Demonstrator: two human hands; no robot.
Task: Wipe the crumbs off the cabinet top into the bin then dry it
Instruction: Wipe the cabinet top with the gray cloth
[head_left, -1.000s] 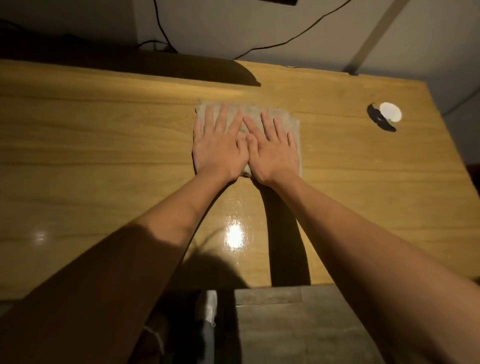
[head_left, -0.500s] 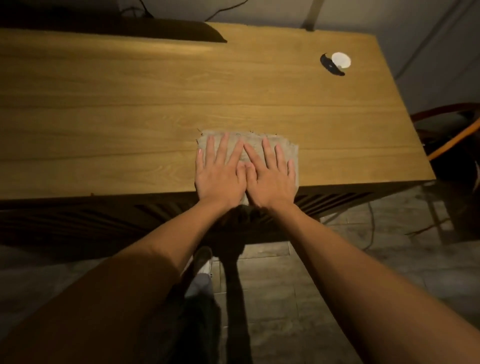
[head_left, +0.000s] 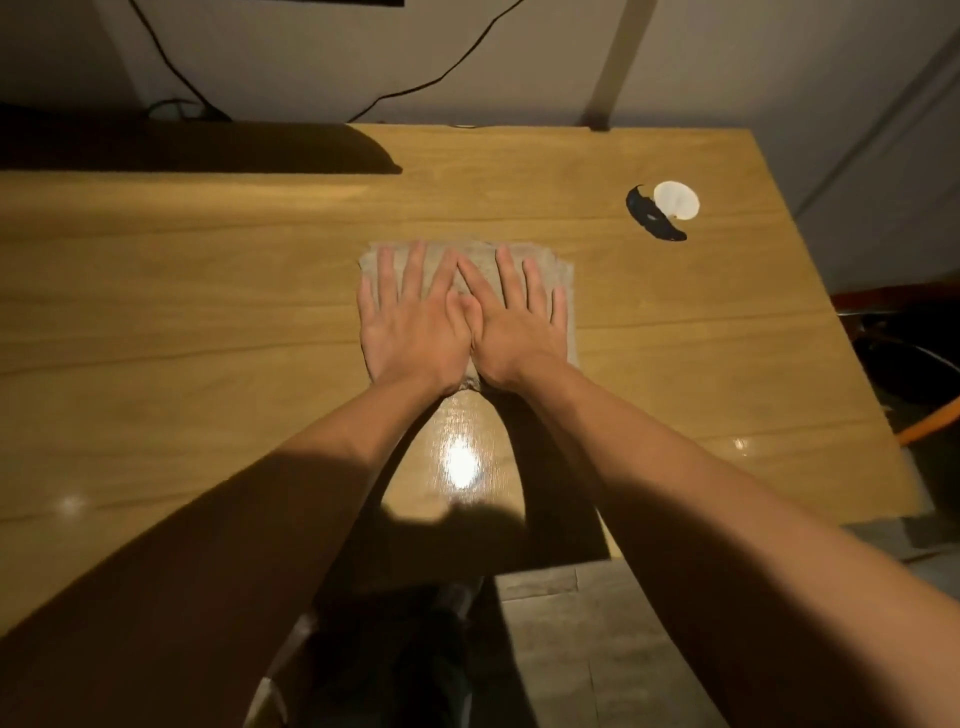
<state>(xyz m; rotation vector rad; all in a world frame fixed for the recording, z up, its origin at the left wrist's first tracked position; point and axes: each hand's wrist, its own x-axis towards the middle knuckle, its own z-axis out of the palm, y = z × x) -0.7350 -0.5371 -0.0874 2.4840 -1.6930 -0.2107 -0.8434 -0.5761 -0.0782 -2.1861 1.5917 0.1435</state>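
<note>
Both hands flat on the cloth (head_left: 563, 291) at frame centre, on the wooden table (head_left: 208, 312). Left hand (head_left: 410, 325) and right hand (head_left: 519, 325) side by side, thumbs touching, fingers (head_left: 413, 265) straight and slightly spread, pressing down, nothing gripped. White round disc (head_left: 676, 200) sits well apart, upper right. Black cable (head_left: 441, 73) on wall at top. Glare spot lower centre.

Bare forearms and two bare hands, no sleeves seen.
On left hand (head_left: 410, 332) and right hand (head_left: 519, 332) no rings or watch are seen; dark trousers and a pale shoe (head_left: 460, 592) are worn.
</note>
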